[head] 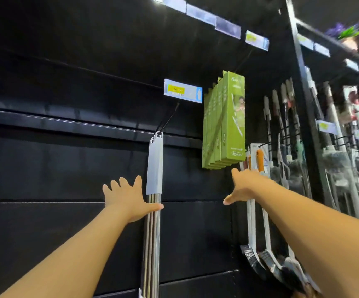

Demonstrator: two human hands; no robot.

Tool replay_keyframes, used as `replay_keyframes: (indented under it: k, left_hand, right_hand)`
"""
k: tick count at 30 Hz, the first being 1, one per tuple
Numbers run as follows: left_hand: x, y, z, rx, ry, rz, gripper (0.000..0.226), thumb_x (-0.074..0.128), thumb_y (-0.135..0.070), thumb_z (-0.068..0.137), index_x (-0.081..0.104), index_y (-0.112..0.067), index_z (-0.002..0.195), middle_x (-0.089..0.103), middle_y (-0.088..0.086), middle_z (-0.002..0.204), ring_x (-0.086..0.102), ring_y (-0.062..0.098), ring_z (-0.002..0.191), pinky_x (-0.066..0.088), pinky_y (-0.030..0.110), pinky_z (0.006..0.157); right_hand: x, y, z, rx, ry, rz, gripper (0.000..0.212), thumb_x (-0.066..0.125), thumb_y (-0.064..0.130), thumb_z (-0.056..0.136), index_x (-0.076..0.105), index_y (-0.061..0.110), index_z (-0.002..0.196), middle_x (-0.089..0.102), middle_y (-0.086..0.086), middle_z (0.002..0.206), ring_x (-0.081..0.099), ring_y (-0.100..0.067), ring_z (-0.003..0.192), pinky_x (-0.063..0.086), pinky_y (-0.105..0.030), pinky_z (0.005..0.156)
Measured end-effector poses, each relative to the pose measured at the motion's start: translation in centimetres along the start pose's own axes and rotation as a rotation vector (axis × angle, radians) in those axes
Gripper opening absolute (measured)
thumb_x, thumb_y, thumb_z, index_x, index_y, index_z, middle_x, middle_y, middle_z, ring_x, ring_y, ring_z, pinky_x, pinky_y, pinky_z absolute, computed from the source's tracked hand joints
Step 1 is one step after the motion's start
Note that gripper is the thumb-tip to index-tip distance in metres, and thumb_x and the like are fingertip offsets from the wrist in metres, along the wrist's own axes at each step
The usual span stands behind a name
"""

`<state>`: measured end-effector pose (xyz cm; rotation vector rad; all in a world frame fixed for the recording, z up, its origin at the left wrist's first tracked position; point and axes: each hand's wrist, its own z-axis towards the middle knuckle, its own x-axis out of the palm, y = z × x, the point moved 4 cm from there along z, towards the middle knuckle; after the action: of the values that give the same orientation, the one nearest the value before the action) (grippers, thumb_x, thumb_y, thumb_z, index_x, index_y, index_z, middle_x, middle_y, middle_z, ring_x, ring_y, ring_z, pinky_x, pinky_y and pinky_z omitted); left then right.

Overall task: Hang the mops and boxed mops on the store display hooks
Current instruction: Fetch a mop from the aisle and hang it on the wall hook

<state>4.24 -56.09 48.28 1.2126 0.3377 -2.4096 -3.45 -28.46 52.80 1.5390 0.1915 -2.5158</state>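
**Figure.** Dark slatted display wall [66, 168] of a shop aisle, seen from a head-worn camera; positions are given relative to the green boxed mops [225, 121].

Nearest, below and left of the boxes, the left hand [129, 198] was spread flat with straight fingers. It gripped nothing, and its thumb rested against the steel shafts of the mops [152, 222]. Just beneath the boxes, the right hand [245, 186] was likewise wide open and empty. It lay in front of a set of orange-handled brushes [260, 160]; contact with them could not be established.

Left of the boxes, the mops hung by their pale grey caps [154, 164] from a wire hook [167, 121], under a price tag [182, 90]. The boxes hung stacked front to back on their own peg.

Right of the boxes stood racks of long-handled tools [281, 117]. Above them ran a row of shelf labels [228, 26].

Judgement: both kinds of stock appeared hung, and the step in hand was steadying the mops. The next move would call for further stock, none of which was in view, or for squaring the shafts so that they hang plumb.

Not resolved: the mop heads, cut off at the lower edge; the tag's print; the peg behind the boxes; whether every cap sat on the hook; the blurred far-right racks.
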Motion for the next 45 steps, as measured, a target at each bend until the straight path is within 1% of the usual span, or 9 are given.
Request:
replay_keyframes:
  k: [5, 15, 19, 26, 30, 34, 36, 42, 45]
  left_hand:
    - [-0.6, -0.1, -2.2, 0.032, 0.017, -0.008, 0.122, 0.043, -0.092, 0.065, 0.0, -0.024, 0.156, 0.014, 0.019, 0.16, 0.015, 0.042, 0.147, 0.016, 0.056, 0.117]
    - [-3.5, -3.0, -5.1, 0.005, -0.014, 0.001, 0.119, 0.042, -0.093, 0.064, 0.009, -0.023, 0.155, 0.026, 0.02, 0.155, 0.026, 0.042, 0.142, 0.023, 0.056, 0.115]
    - [-4.1, -10.2, -6.5, 0.084, -0.016, -0.08, 0.115, 0.041, -0.093, 0.065, 0.014, -0.023, 0.153, 0.033, 0.019, 0.149, 0.032, 0.042, 0.137, 0.025, 0.055, 0.112]
    - [-2.5, -28.2, -13.1, 0.284, 0.072, -0.206, 0.118, 0.04, -0.091, 0.068, 0.007, -0.021, 0.156, 0.019, 0.024, 0.157, 0.018, 0.045, 0.144, 0.017, 0.057, 0.117]
    - [-1.3, -38.1, -19.1, 0.428, 0.056, -0.259, 0.116, 0.038, -0.091, 0.07, 0.009, -0.019, 0.156, 0.011, 0.024, 0.159, 0.009, 0.044, 0.147, 0.012, 0.056, 0.119]
    - [1.4, -45.9, -26.0, 0.55, 0.049, -0.34, 0.108, 0.041, -0.086, 0.074, 0.013, -0.021, 0.155, 0.008, 0.022, 0.161, 0.006, 0.042, 0.148, 0.011, 0.055, 0.119]
    - [3.6, -49.0, -29.7, 0.592, 0.059, -0.345, 0.106, 0.044, -0.085, 0.074, 0.018, -0.02, 0.154, 0.012, 0.022, 0.16, 0.009, 0.041, 0.147, 0.015, 0.055, 0.118]
    - [12.5, -55.9, -42.8, 0.71, 0.396, -0.29, 0.108, 0.04, -0.085, 0.076, 0.011, -0.018, 0.156, 0.009, 0.022, 0.161, 0.008, 0.041, 0.148, 0.012, 0.054, 0.119]
    - [17.7, -57.7, -50.2, 0.777, 0.531, -0.268, 0.111, 0.039, -0.087, 0.074, 0.009, -0.017, 0.156, 0.004, 0.021, 0.162, 0.006, 0.042, 0.148, 0.012, 0.055, 0.119]
  right_hand:
    - [-0.9, -2.4, -1.7, 0.038, -0.034, 0.007, 0.095, 0.072, 0.06, 0.075, 0.027, 0.014, 0.145, 0.036, -0.017, 0.149, 0.03, -0.041, 0.138, 0.035, -0.057, 0.107]
    - [-0.7, -9.8, -5.9, 0.089, -0.055, -0.028, 0.095, 0.07, 0.065, 0.073, 0.031, 0.017, 0.145, 0.043, -0.016, 0.144, 0.035, -0.039, 0.135, 0.034, -0.055, 0.109]
    - [-1.1, -16.5, -8.6, 0.147, -0.035, -0.076, 0.094, 0.068, 0.065, 0.075, 0.029, 0.014, 0.145, 0.041, -0.017, 0.145, 0.036, -0.039, 0.134, 0.036, -0.055, 0.108]
    - [-0.2, -33.1, -15.1, 0.313, 0.039, -0.122, 0.101, 0.071, 0.062, 0.075, 0.023, 0.01, 0.148, 0.038, -0.02, 0.146, 0.035, -0.043, 0.132, 0.037, -0.056, 0.107]
    - [3.2, -42.3, -20.7, 0.399, 0.125, -0.168, 0.09, 0.074, 0.062, 0.071, 0.035, 0.01, 0.134, 0.047, -0.022, 0.136, 0.044, -0.043, 0.124, 0.041, -0.054, 0.103]
    - [7.8, -49.4, -27.3, 0.476, 0.21, -0.151, 0.085, 0.071, 0.059, 0.077, 0.033, 0.014, 0.138, 0.051, -0.018, 0.13, 0.046, -0.038, 0.119, 0.045, -0.045, 0.096]
    - [10.3, -52.2, -31.1, 0.512, 0.265, -0.133, 0.082, 0.068, 0.059, 0.08, 0.033, 0.013, 0.138, 0.05, -0.018, 0.132, 0.044, -0.038, 0.122, 0.043, -0.045, 0.099]
    - [21.5, -59.1, -42.6, 0.696, 0.433, 0.03, 0.097, 0.07, 0.066, 0.072, 0.031, 0.011, 0.142, 0.046, -0.017, 0.139, 0.044, -0.038, 0.124, 0.043, -0.048, 0.102]
    - [27.3, -60.2, -49.8, 0.806, 0.54, 0.1, 0.098, 0.067, 0.065, 0.076, 0.026, 0.011, 0.146, 0.039, -0.019, 0.145, 0.039, -0.039, 0.131, 0.04, -0.051, 0.105]
